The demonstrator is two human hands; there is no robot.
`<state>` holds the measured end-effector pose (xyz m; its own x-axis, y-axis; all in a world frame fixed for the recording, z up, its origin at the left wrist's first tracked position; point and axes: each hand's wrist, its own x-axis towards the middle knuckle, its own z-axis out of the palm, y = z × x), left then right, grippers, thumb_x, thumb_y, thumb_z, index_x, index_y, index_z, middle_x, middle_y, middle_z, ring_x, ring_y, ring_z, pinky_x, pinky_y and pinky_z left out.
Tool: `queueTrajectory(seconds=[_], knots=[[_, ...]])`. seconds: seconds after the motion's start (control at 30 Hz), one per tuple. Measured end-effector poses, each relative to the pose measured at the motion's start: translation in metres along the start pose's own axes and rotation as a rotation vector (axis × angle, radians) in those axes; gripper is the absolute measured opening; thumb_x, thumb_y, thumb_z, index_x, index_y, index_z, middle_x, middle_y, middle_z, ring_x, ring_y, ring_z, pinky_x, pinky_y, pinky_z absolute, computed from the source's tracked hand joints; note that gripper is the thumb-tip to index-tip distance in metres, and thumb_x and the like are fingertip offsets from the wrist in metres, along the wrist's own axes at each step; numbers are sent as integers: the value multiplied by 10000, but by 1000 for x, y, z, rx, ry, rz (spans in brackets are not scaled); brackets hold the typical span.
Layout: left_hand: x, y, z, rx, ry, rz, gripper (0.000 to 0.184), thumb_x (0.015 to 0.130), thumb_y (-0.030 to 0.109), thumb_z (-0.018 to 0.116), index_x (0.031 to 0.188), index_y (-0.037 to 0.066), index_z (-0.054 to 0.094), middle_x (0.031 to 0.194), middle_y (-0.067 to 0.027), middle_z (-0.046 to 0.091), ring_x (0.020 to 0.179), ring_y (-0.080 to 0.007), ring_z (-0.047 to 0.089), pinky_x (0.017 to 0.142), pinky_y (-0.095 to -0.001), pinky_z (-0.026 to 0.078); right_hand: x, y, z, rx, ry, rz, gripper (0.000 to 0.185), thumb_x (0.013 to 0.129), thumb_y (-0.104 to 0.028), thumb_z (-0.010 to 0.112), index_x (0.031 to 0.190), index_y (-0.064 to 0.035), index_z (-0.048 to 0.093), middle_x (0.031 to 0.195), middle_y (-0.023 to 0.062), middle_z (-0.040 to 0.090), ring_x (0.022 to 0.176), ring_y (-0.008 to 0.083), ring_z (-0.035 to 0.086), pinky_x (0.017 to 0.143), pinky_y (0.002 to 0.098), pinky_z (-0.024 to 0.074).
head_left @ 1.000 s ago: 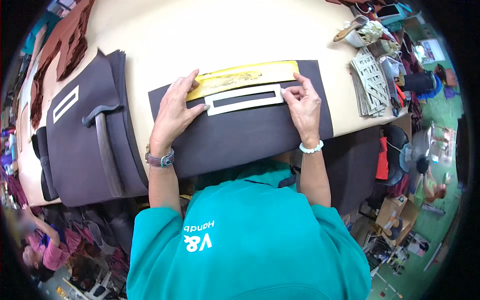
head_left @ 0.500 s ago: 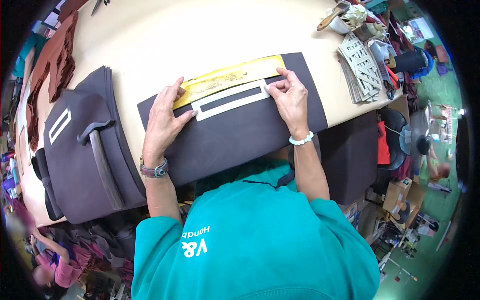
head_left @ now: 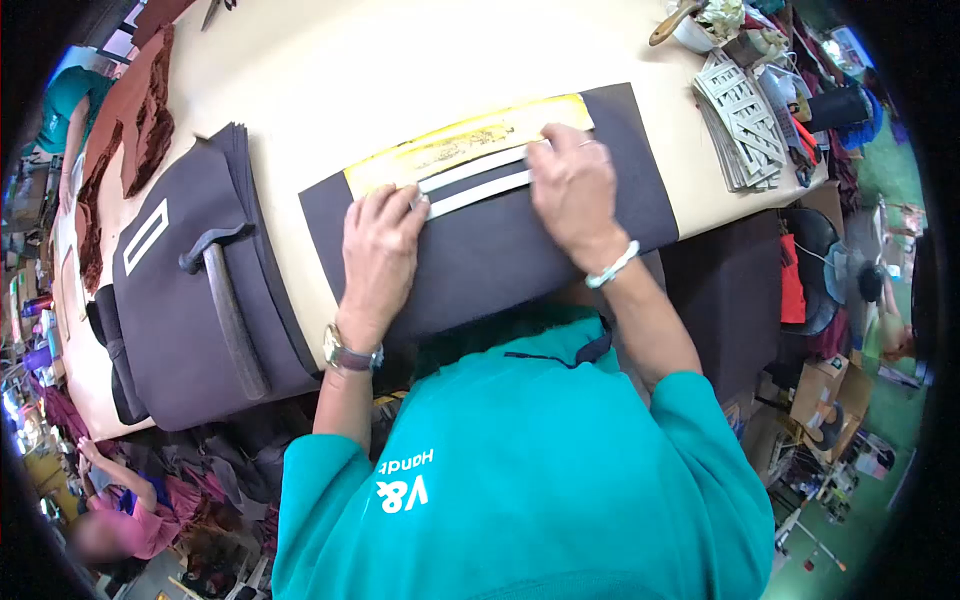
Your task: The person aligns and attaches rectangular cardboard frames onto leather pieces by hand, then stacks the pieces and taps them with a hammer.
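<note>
A white rectangular frame with a long slot (head_left: 482, 192) lies on a dark leather-like sheet (head_left: 480, 260), just below a yellow strip with dark stains (head_left: 455, 145). My left hand (head_left: 380, 245) grips the frame's left end, its fingers curled together. At the other end, my right hand (head_left: 577, 195) is closed on the frame with bent fingers, and its fingertips reach the strip's lower edge. Both hands cover the frame's short ends. To the left, a hammer (head_left: 232, 310) rests on a stack of dark sheets (head_left: 165, 330), beside a smaller white frame (head_left: 147, 237).
At the right edge of the table (head_left: 300, 90) are a pile of cut-out templates (head_left: 740, 125), a brush (head_left: 672, 24) and assorted tools. Reddish-brown leather pieces (head_left: 130, 125) lie at the far left. One person in pink (head_left: 150, 530) and another in teal (head_left: 70, 105) are nearby.
Both hands have gone from fingers spread and pinching the frame's edges to curled over its ends. The frame now sits slightly nearer the yellow strip. The whole view has shifted slightly.
</note>
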<state>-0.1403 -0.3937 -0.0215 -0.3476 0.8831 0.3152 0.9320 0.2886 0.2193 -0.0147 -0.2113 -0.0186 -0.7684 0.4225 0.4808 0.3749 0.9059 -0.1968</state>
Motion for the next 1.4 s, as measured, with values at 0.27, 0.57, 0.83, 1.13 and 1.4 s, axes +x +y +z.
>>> queueTrajectory(seconds=[0.27,0.57,0.83,1.13,1.4], knots=[[-20,-4,4,56,-193,-24,455,883,249,454,1319,120,459,1397,-48,399,1333,-329,257,1032,-639,118,-27,-71,31,398,-332,-103,804,867,-574,398,1372,40,278,1394,185,362,1310,292,328,1069,542,172],[-17,-1,-1,108,-206,15,434,851,191,483,1266,67,488,1372,-55,417,1344,-292,237,1053,-620,80,-29,15,2,81,-241,144,769,889,-522,406,1356,72,263,1333,140,459,1265,254,400,1051,580,183],[-21,-5,-1,55,-203,44,401,886,282,497,1278,197,505,1403,-55,385,1342,-320,230,1045,-630,67,-32,-58,10,243,-127,-50,487,855,-162,465,1276,76,413,1283,202,489,1230,274,448,1022,601,216],[-22,4,-7,134,-204,-5,356,866,238,531,1206,138,568,1348,-72,424,1360,-334,182,1058,-605,34,-52,3,0,177,-173,143,451,888,-40,403,1332,27,362,1259,62,548,1176,213,507,1023,603,227],[-50,13,-32,192,-170,-222,408,868,331,544,1181,70,566,1288,-123,459,1337,-343,233,1027,-628,136,3,36,-24,-151,-268,373,392,891,-175,468,1233,16,490,1054,132,634,917,242,625,926,622,304]])
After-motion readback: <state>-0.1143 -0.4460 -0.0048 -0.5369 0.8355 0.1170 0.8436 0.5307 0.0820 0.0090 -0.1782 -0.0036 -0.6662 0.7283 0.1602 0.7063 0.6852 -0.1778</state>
